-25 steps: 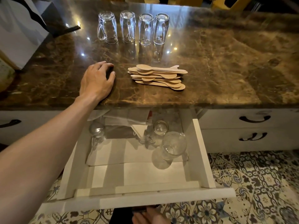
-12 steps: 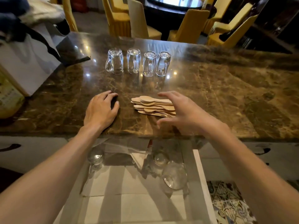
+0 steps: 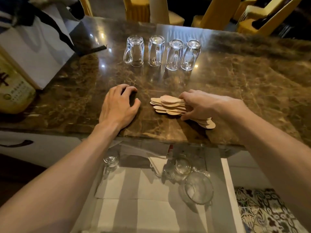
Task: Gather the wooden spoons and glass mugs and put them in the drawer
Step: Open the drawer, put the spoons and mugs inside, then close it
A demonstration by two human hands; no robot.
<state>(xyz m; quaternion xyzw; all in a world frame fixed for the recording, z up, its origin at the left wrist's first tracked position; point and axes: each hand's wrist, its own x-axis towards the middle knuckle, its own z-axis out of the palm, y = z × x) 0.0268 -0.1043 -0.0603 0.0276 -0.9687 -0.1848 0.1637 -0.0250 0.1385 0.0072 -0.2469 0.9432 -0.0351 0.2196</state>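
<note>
A pile of flat wooden spoons (image 3: pixel 169 105) lies on the brown marble counter (image 3: pixel 235 84) near its front edge. My right hand (image 3: pixel 200 105) is closed around the middle of the pile, thumb at the near side, fingers over the top. My left hand (image 3: pixel 118 105) rests flat on the counter to the left of the spoons, holding nothing. Several glass mugs (image 3: pixel 162 52) stand upside down in a row farther back. Below the counter the white drawer (image 3: pixel 230 185) is open, with glass mugs (image 3: pixel 198 190) lying inside on a paper liner.
A white paper bag (image 3: pixel 36 47) and a yellow box (image 3: pixel 12 88) stand at the counter's left. Yellow chairs (image 3: pixel 217 12) are behind the counter. Patterned floor tiles (image 3: pixel 262 211) show to the right of the drawer.
My right hand has come up from below, reached over the counter and closed on the spoon pile. The view has tilted up and moved closer. My left hand has stayed put.
</note>
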